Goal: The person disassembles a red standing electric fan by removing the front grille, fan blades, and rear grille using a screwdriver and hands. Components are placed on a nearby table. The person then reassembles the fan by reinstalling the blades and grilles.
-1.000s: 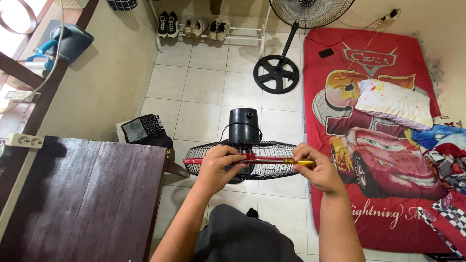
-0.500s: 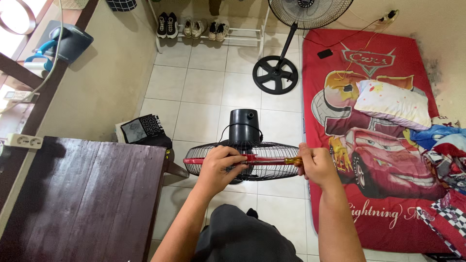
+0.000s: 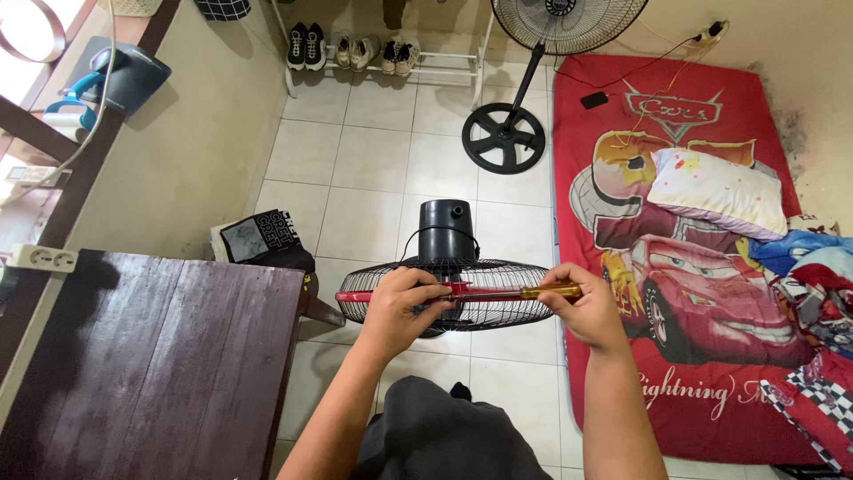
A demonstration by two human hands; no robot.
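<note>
head view, steeply down, close

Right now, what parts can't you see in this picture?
Head view only:
- Screwdriver tip: hidden behind the left hand, so what it touches cannot be told.
- Fan grille front: seen edge-on, with the hands across it.
- Standing fan head: cut off by the top edge.
- Right hand palm: faces away.

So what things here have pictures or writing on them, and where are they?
Black bag: on the floor beside the dark wooden table, squarish, black with white lettering and a grey picture.
Red bedsheet: on the mattress at right, red with a big cartoon car and lettering.
No screens that I can see.
</note>
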